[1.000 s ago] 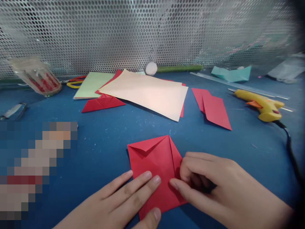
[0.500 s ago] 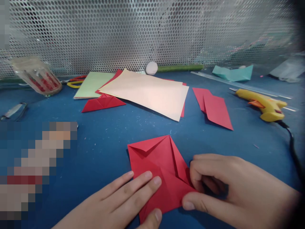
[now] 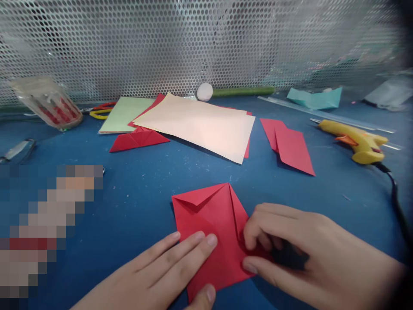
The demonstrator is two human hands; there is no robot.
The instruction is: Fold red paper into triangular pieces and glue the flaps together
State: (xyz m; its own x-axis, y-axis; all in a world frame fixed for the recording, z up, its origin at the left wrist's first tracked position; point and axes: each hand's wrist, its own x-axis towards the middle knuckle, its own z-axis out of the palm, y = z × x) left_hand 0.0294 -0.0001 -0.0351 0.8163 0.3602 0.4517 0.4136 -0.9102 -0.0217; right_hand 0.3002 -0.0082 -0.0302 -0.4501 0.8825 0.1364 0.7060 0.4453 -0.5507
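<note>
A sheet of red folded paper (image 3: 206,224) lies on the blue table in front of me, creased, with narrow flaps along its top and right edges. My left hand (image 3: 155,271) rests flat over its lower left part, fingers stretched out. At the paper's right edge, my right hand (image 3: 287,249) is closed, thumb and bent fingers pinching the right-hand flap. That flap is partly hidden behind the fingers.
Behind lie cream sheets (image 3: 200,125), green sheets (image 3: 125,114), a folded red piece (image 3: 138,140) and red papers (image 3: 295,148). A yellow glue gun (image 3: 355,140) with a cord sits right. At the back left are a jar (image 3: 48,103) and scissors (image 3: 101,113). A blurred-out patch covers the left.
My right hand has shifted slightly left with its fingers curled over the right flap. The flap that lay across the paper's middle is folded back to the right. My left hand stays put.
</note>
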